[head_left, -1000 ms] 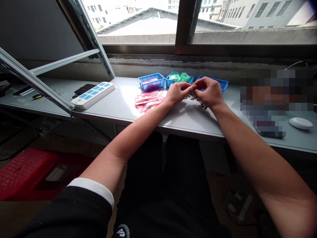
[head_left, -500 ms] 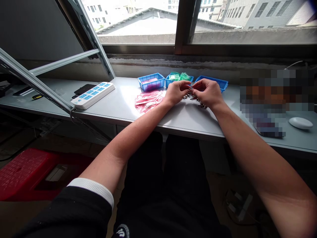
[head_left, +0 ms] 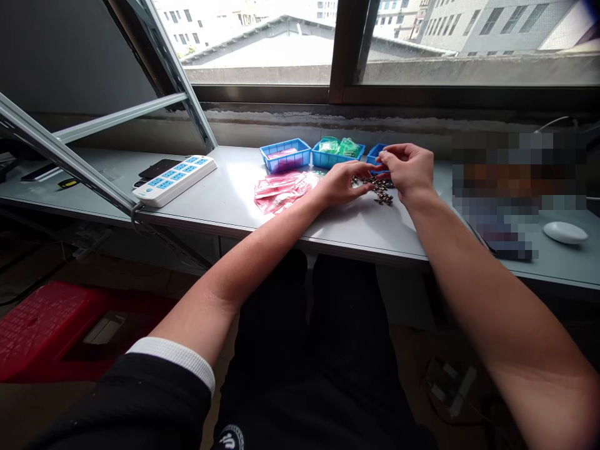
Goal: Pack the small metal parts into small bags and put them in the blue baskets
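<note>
My left hand [head_left: 344, 182] reaches over the table with its fingers stretched out and its thumb apart, at the left side of a pile of small bronze-coloured metal pieces [head_left: 383, 195]. Just above the pile's right side, my right hand [head_left: 411, 170] is closed in a pinch. Whatever lies between its fingertips is too small to make out. Behind that hand stands a blue basket [head_left: 375, 152], mostly covered by it. Pink plastic packets [head_left: 281, 190] lie spread to the left of my left hand.
A blue basket with pink packets [head_left: 263, 156] and another with green packets [head_left: 315, 155] stand along the back. A white power strip [head_left: 180, 181] lies left, beside a slanting metal frame [head_left: 117, 115]. At right are a blurred-out area and a white mouse-shaped object [head_left: 565, 232].
My hands have come apart. The right has moved a little right and up, while the left has lowered and its fingers have opened, and more of the metal pile shows.
</note>
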`<state>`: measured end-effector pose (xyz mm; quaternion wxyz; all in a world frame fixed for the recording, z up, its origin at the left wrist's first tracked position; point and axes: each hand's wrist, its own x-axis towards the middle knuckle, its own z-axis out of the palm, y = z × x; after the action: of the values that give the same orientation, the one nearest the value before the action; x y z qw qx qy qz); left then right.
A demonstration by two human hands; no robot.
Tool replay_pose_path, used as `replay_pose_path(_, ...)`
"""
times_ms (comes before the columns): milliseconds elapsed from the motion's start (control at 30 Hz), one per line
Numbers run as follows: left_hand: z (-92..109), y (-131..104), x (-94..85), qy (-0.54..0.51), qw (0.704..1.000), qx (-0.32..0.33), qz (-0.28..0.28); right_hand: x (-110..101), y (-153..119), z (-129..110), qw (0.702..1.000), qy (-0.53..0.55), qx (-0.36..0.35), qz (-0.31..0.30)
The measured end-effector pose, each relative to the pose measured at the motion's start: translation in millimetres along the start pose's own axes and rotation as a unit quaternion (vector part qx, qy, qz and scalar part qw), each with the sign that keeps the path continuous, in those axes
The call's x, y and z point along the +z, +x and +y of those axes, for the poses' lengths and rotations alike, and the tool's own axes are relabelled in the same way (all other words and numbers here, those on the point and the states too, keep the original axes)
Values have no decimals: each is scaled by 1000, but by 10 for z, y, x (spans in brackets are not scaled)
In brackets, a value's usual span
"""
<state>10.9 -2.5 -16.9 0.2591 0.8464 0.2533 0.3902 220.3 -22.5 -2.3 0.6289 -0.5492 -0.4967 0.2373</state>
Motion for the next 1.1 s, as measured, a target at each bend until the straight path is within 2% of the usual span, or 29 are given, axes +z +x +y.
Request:
replay_pose_path(133, 52, -40, 10, 77, 996, 4, -46, -98, 192, 159, 994, 77, 65, 37)
replay_pose_path(267, 19, -20, 20, 94, 994, 15, -48, -153, 277, 212, 988, 103, 104, 39)
replay_pose_path(333, 31, -1, -30, 79, 996, 30, -18, -136, 251, 182, 988, 105, 106, 43)
replay_pose_path(400, 69, 4, -134, 79, 996, 21, 47, -108, 206, 146, 990, 98, 91, 36)
replay_pose_path(500, 133, -37, -335, 140, 976, -48, 159, -79, 163, 123, 996, 65, 64, 0)
replay_pose_path(567, 153, -81, -432, 195, 959, -115, 173, -73, 161, 124, 997, 49, 56, -14)
replay_pose_path(667, 130, -125, -460, 274, 929, -217, 124, -68, 164, 121, 997, 39, 57, -20)
replay_pose_path(733, 88, -129, -421, 313, 910, -261, 82, -63, 149, 105, 998, 27, 53, -27)
replay_pose_path(800, 42, -122, -377, 331, 900, -276, 70, -58, 118, 76, 998, 13, 47, -32)
replay_pose_path(933, 2, -113, -359, 347, 888, -290, 87, -56, 43, 6, 998, -4, 43, -40)
replay_pose_path(1033, 12, -121, -384, 353, 874, -332, 44, -57, 14, -25, 998, -3, 45, -37)
replay_pose_path(1100, 12, -132, -395, 353, 875, -331, 27, -58, 13, -29, 998, -2, 44, -38)
